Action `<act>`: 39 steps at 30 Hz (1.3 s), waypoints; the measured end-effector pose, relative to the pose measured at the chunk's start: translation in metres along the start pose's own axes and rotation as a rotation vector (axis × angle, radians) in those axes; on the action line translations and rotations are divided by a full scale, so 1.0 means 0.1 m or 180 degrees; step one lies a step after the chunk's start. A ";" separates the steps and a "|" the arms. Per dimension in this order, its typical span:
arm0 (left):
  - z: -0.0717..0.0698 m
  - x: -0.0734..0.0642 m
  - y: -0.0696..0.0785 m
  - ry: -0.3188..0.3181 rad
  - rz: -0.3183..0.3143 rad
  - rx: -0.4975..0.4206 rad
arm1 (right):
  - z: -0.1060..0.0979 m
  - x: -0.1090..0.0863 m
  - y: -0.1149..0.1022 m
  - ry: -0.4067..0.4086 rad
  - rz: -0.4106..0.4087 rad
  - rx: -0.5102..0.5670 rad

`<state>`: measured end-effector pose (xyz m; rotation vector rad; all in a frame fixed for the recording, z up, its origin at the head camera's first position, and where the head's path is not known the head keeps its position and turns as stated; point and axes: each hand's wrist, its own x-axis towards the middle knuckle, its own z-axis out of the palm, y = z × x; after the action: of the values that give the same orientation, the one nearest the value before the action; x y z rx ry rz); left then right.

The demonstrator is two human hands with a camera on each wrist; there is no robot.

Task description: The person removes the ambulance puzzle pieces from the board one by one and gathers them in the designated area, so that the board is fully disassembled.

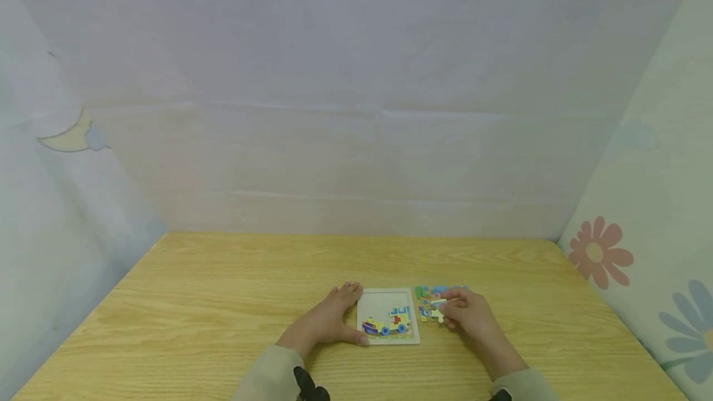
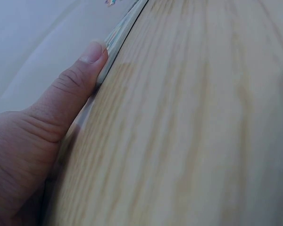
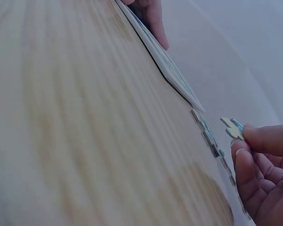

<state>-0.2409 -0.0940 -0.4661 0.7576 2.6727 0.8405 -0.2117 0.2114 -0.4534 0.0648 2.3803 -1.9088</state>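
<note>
In the head view a pale square puzzle frame (image 1: 390, 342) lies on the table, its lower part filled with joined pieces showing a yellow vehicle (image 1: 390, 327) with blue wheels. My left hand (image 1: 328, 320) rests along the frame's left side, fingers at the far corner and thumb at the near one. The left wrist view shows that thumb (image 2: 78, 75) against the frame's edge. Between thumb and fingertips, my right hand (image 1: 470, 314) pinches a puzzle piece (image 3: 233, 129), raised above the loose puzzle pieces (image 1: 423, 293) to the frame's right. Part of those pieces is hidden by this hand.
The wood-grain table (image 1: 223, 302) extends around the frame on all sides. A pale cloth backdrop (image 1: 356, 141) rises behind its far edge. Printed side panels stand left and right, the right one with a red flower (image 1: 595, 252).
</note>
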 end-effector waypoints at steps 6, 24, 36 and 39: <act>0.00 0.00 0.00 -0.0003 0.0008 0.0009 | -0.05 -0.01 0.01 0.0050 0.0064 -0.0020; -0.01 -0.01 0.01 0.0002 0.0020 0.0002 | -0.09 0.03 0.08 0.0459 0.0127 -0.0623; -0.01 0.00 0.01 -0.0001 0.0015 0.0001 | -0.06 0.04 -0.02 0.0440 -0.0033 -0.1680; 0.00 0.00 0.01 0.0002 0.0025 -0.0010 | -0.06 0.04 -0.04 0.0431 -0.0018 -0.1798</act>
<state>-0.2406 -0.0937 -0.4654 0.7676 2.6699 0.8469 -0.2160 0.2160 -0.4485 0.1494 2.9107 -1.1986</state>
